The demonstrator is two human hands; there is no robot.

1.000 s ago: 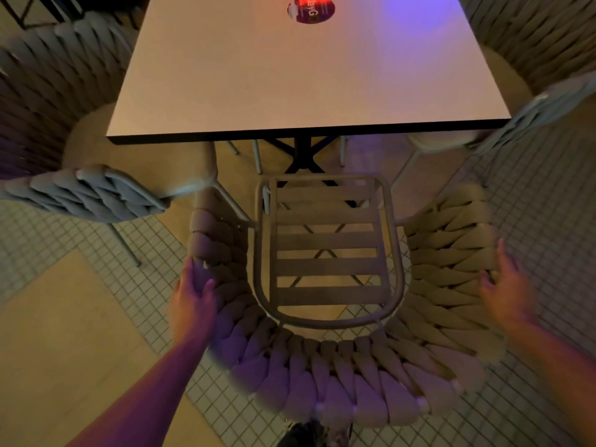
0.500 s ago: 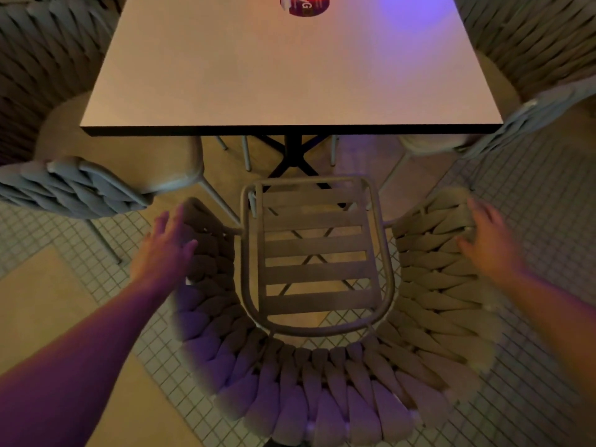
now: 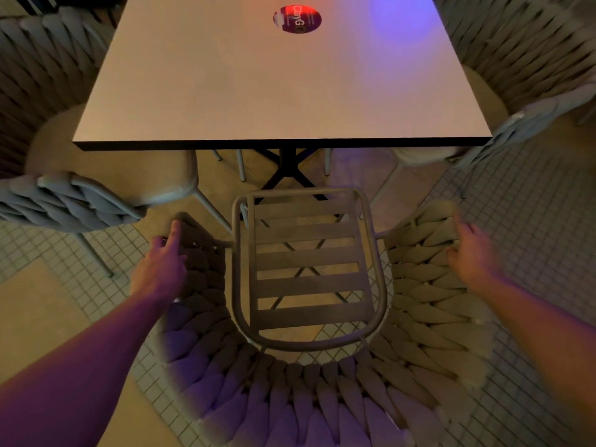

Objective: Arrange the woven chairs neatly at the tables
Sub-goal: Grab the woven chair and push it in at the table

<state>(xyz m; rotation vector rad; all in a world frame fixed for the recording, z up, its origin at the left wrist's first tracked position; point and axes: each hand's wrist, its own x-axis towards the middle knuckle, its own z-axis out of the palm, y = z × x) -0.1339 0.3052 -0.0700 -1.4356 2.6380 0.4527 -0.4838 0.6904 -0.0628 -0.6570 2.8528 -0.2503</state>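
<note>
A woven chair (image 3: 290,398) stands right below me, facing the square white table (image 3: 258,91). Its curved braided back wraps around a bare slatted seat (image 3: 309,256), whose front edge sits just short of the table's near edge. My left hand (image 3: 161,266) lies over the front end of the chair's left arm, fingers pointing forward. My right hand (image 3: 471,253) grips the front end of the right arm, fingers curled onto the weave.
A second woven chair (image 3: 64,204) with a round cushion is tucked at the table's left side, and a third woven chair (image 3: 532,59) at the right. A round red sticker (image 3: 297,19) is on the tabletop. The black table base (image 3: 287,166) stands ahead of the seat.
Both hands have slid forward along the chair's arms, from the sides of the back to the front ends. The seat now sits closer to the table's edge.
</note>
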